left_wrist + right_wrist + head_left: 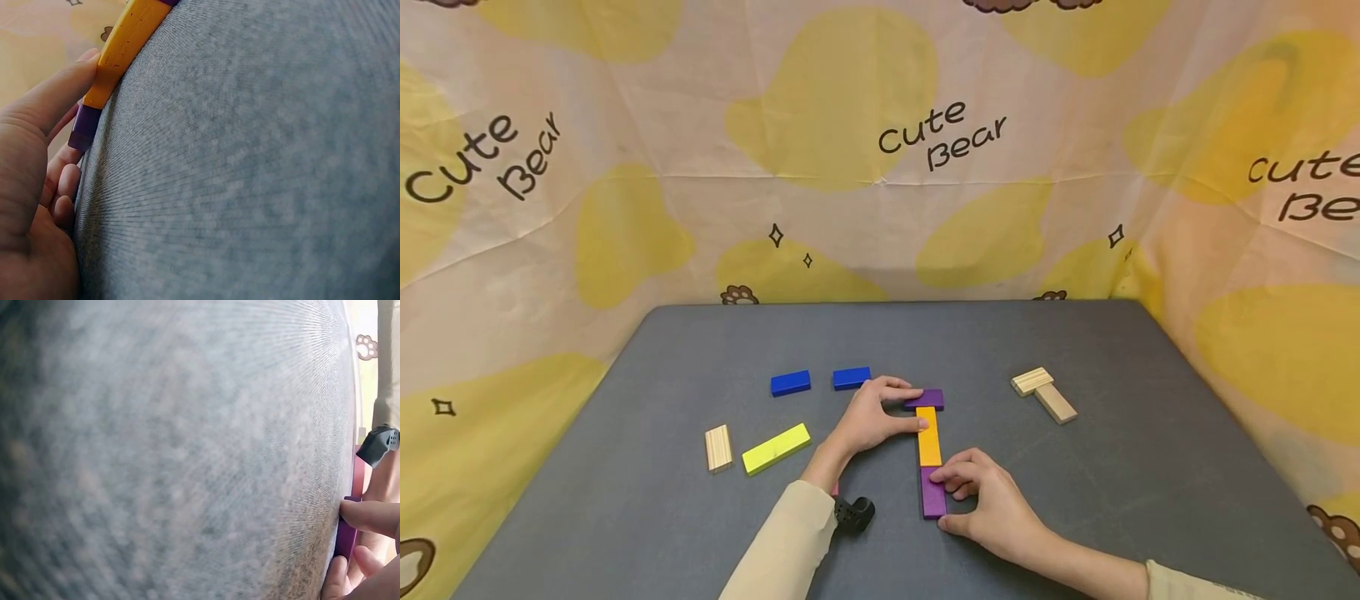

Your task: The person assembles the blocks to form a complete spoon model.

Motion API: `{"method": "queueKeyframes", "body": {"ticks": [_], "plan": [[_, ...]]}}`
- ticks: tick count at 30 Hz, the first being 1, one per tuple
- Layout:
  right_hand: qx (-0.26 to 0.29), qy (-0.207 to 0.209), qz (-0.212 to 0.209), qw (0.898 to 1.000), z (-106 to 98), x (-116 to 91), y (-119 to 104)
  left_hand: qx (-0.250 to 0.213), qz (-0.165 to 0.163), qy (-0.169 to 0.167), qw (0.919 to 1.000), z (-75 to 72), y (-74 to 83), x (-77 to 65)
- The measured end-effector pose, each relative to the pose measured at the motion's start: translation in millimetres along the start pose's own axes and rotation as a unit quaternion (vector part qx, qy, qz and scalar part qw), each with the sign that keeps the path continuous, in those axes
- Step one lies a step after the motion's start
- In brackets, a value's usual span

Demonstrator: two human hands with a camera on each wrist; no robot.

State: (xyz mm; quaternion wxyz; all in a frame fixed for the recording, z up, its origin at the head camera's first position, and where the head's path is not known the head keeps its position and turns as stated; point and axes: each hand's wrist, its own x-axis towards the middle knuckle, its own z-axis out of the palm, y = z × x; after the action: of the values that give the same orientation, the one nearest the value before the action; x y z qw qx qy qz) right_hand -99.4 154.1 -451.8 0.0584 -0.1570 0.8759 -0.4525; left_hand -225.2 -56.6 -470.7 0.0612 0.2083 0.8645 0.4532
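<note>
Over to the head view, where the left hand (876, 417), fingers slightly parted, grips the far purple block (931, 401) and orange block (929, 450) on the desk (1120, 467) while the right hand (992, 504) pinches the near purple block (933, 502); left wrist, thumb against orange; right wrist, purple between thumb and fingers!
</note>
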Motion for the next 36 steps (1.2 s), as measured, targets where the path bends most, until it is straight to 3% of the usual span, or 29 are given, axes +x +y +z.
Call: {"method": "queueKeyframes", "body": {"ticks": [12, 16, 21, 27, 31, 36], "plan": [[0.019, -0.001, -0.006, 1.0, -1, -3, 4, -0.009, -0.002, 0.001, 1.0, 2.4, -2.9, -2.0], [0.03, 0.011, -0.018, 0.999, -10, -1, 6, -0.009, -0.005, 0.001, 0.9999, 2.2, -2.0, -1.3], [0.031, 0.048, -0.039, 0.998, -44, 14, 15, -0.01, -0.011, 0.003, 0.9999, 1.7, -0.8, 1.5], [-0.012, 0.088, -0.071, 0.994, -102, 35, 43, -0.014, -0.007, 0.0, 0.9999, 0.8, 0.5, 2.4], [-0.041, 0.099, -0.044, 0.993, -138, 40, 64, -0.016, -0.01, -0.003, 0.9998, 1.6, -0.2, 0.6], [-0.054, 0.097, -0.007, 0.994, -166, 40, 84, -0.017, -0.009, 0.0, 0.9998, 0.4, -1.1, -0.3]]}}
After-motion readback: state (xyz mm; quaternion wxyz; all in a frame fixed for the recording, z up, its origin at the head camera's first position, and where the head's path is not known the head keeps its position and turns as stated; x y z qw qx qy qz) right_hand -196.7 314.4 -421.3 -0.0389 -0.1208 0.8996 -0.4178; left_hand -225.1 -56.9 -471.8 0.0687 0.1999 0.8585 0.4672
